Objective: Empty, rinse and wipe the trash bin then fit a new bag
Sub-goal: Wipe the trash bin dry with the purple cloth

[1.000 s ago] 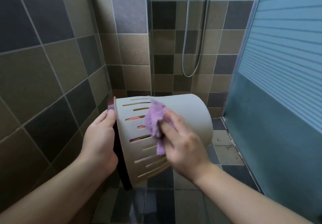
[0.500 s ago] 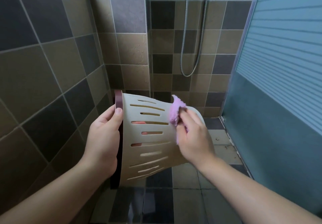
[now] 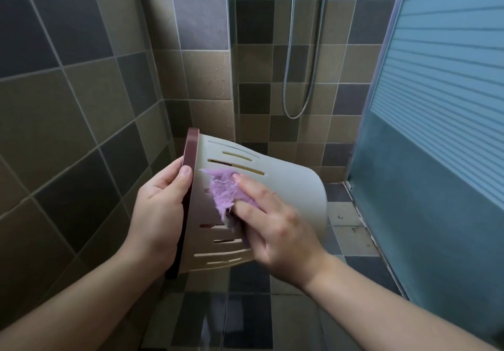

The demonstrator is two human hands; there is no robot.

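A cream slotted trash bin point(image 3: 286, 189) was held sideways above the tiled floor point(image 3: 245, 320), its rim gripped by the left hand point(image 3: 161, 208), while a purple cloth point(image 3: 226, 192) was pressed against its side by the right hand point(image 3: 278, 228), fingers curled over it.

One bin point(image 3: 286, 195), one cloth point(image 3: 225, 189), two hands.

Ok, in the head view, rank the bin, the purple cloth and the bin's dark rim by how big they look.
1. Bin, largest.
2. and 3. Dark rim and purple cloth: unsure, because the hands partly hide both.
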